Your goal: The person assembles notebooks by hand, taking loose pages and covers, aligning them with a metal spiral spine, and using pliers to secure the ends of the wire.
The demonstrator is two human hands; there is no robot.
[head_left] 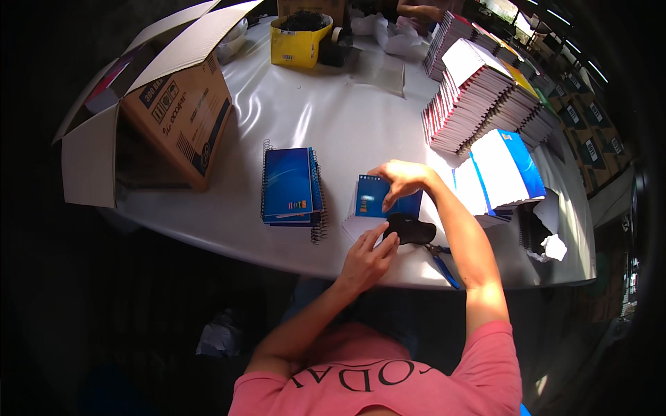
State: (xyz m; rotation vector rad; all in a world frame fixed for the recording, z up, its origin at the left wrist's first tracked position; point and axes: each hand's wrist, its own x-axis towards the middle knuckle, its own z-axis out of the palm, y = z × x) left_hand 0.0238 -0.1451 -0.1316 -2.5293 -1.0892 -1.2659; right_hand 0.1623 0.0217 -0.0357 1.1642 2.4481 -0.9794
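Between two hands [366, 260] [401, 177], one blue notebook [371, 196], unbound.

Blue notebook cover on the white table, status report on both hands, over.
Left hand on black spiral coil. Right hand pressing small blue notebook cover flat. Blue-handled pliers beside coil; stack of blue spiral notebooks to the left.
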